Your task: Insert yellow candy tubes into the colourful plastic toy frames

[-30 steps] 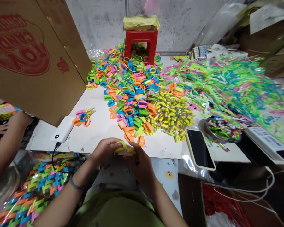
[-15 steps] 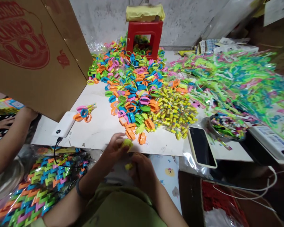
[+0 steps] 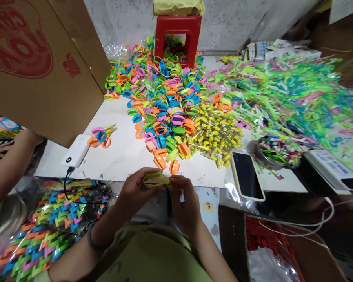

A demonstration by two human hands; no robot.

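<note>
- Your left hand pinches the yellow ring, long axis 9-to-3.
- Your right hand, at the ring's 3 o'clock end, grips its tip.

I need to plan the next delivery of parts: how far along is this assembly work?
Done: a few finished pieces lie apart by the power bank. In hand: left hand and right hand hold one yellow ring piece. Left: the large loose pile and yellow tubes, so most remains.
</note>
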